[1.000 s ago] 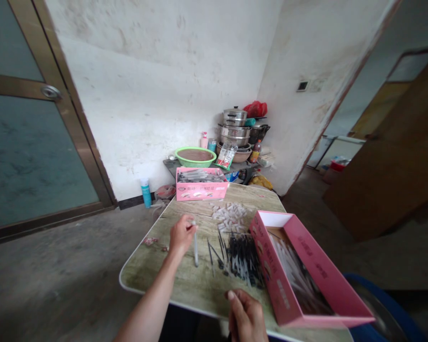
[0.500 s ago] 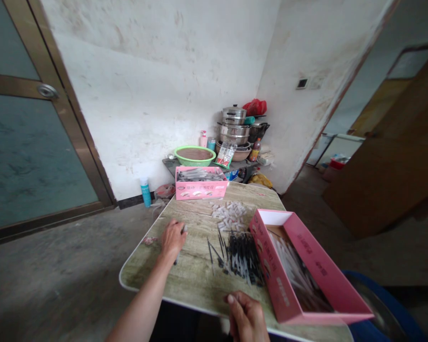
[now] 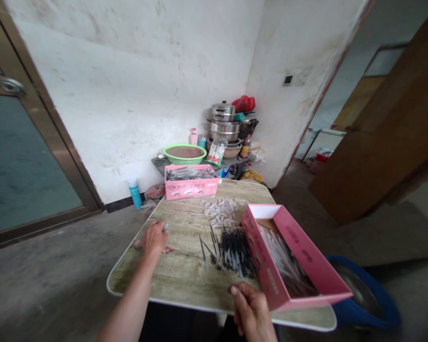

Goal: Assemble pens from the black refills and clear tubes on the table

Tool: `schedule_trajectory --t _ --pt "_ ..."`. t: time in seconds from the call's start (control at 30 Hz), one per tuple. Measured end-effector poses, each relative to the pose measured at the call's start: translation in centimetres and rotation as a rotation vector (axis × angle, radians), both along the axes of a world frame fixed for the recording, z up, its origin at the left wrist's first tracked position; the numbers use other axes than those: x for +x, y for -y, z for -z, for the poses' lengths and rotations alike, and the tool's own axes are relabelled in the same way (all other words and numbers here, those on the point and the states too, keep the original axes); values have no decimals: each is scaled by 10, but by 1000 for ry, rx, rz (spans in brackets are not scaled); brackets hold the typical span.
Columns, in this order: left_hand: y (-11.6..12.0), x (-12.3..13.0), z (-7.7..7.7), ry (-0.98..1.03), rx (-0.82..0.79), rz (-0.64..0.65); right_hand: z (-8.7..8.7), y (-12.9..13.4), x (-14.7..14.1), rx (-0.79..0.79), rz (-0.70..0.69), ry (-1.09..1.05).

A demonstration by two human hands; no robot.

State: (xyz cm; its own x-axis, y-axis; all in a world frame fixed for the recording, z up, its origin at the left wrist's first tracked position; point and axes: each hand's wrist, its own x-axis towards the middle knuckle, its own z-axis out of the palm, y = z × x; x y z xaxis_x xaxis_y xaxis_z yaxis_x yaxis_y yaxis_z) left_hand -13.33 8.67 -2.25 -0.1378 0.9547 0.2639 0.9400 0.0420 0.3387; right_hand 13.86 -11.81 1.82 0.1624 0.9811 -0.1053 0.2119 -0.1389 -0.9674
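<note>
My left hand [image 3: 154,241] is closed above the left side of the table, with a small greyish-white piece [image 3: 165,227] showing at its fingertips. Whatever else lies inside that hand is hidden. Near the table's front edge, my right hand [image 3: 251,308] has its fingers curled and thumb pressed in; I cannot make out anything in them. Between the hands lies a pile of thin black-and-clear pen-like sticks [image 3: 235,254], a few lying apart on its left. Behind it is a heap of short whitish pieces [image 3: 221,211]. A pink box [image 3: 271,280] at the right holds long translucent sticks [image 3: 283,256].
A second pink box [image 3: 191,190], full of similar sticks, stands at the wood-patterned table's [image 3: 185,280] back edge. Beyond are a green basin [image 3: 184,161] and stacked steel pots [image 3: 224,123]. A blue spray can [image 3: 134,194] stands on the floor; a blue tub [image 3: 371,313] is at right.
The view has turned a little, shifting everything leftward. My left hand has moved slightly left across the table, and a dark bit seen under it earlier is no longer visible. My right hand stays curled.
</note>
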Motion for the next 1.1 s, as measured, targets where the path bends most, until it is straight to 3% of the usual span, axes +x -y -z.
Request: schedule_trajectory --t 0.07,0.2,0.3,0.43,0.53,0.67,0.83,0.97,1.1 --pt "0 1 0 -4 34 7 -20 4 11 23 -5 68" --pt "1 9 -5 48 162 61 -61 3 59 194 165 325" --pt "6 26 -11 141 231 130 -75 -14 105 189 303 589" --pt "20 57 -11 270 261 255 -69 -48 147 -29 161 1153" --pt "31 78 -5 356 261 327 -55 -66 156 -188 -29 1367" --pt "38 92 5 409 268 400 -40 -76 156 -204 -182 1381" --pt "39 92 10 416 262 421 -30 -81 156 -200 -256 1376" --pt "39 90 11 423 252 412 -29 -82 154 -216 -251 1384" --pt "38 90 13 450 275 410 -33 -82 152 -242 -140 1400"
